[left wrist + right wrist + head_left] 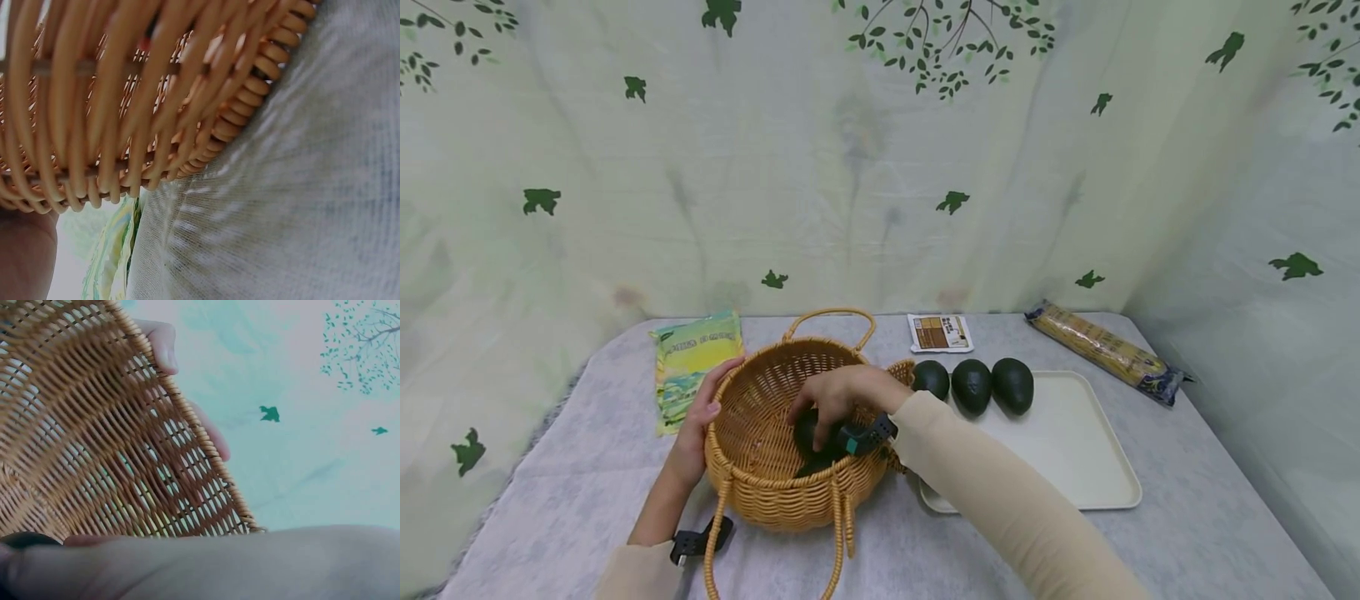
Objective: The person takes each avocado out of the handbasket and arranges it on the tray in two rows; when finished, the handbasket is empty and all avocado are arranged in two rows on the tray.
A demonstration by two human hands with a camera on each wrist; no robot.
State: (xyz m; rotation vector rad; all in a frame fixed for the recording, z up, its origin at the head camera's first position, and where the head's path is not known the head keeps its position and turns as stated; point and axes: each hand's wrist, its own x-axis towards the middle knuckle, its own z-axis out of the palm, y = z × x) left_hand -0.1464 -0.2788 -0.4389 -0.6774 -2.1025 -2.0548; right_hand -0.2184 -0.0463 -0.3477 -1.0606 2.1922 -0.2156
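Observation:
A round wicker basket (790,506) with tall looped handles stands at the middle front, tilted toward the left. My left hand (696,425) holds its left rim, thumb over the edge; in the right wrist view the left thumb and a finger (164,347) show past the rim. Inside the basket, my right hand (842,396) grips a dark green avocado (805,431) from above. More dark green shows beneath it, partly hidden by the basket wall. In the right wrist view only a sliver of avocado (30,539) appears.
To the right, three avocados (972,387) line the back left of a white tray (1067,450), partly behind the right arm. Behind lie a small brown-and-white packet (940,333) and a long noodle-like pack (1105,350). A yellow-green bag (700,350) lies left of the basket.

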